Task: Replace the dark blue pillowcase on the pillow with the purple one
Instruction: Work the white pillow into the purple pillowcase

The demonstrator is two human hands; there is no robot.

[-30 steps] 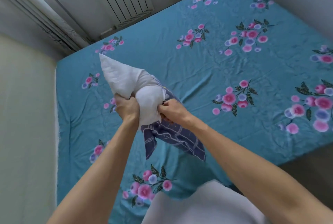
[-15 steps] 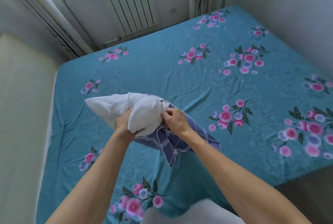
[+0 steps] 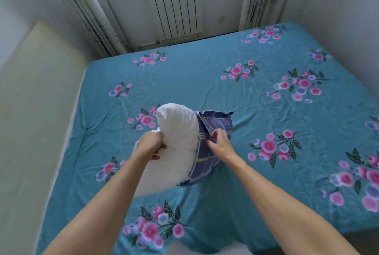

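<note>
two bare forearms reach in from the bottom edge, both cut off below the elbow, and between them a pale rounded shape at the very bottom edge is too cropped and blurred to identify. the pillow (image 3: 176, 144) is held in the air over the near-middle of the bed (image 3: 205, 82); most of it is out of its cover, a plump, smooth white bulge with soft creases, its lower left end hidden behind the left hand (image 3: 150, 145). that hand's fingers curl into the white stuffing at the pillow's left side and grip it. the dark blue pillowcase (image 3: 213, 137) sits only on the pillow's right end, bunched into folds, a thin woven cloth with pale check lines, a frilled edge at its top and a small yellow mark near its lower part. the right hand (image 3: 220, 142) lies on the pillowcase, fingers bent and pinching a fold of the blue cloth close to the open edge; the fingertips are partly buried in the folds. how much of the pillow remains inside cannot be told. the bed wears a teal sheet, lightly wrinkled, printed with pink and lilac flower sprays. beyond the bed's far edge stands a white ribbed radiator (image 3: 176, 6), with pale curtains to either side. left of the bed lies a flat cream panel (image 3: 34, 111).
</note>
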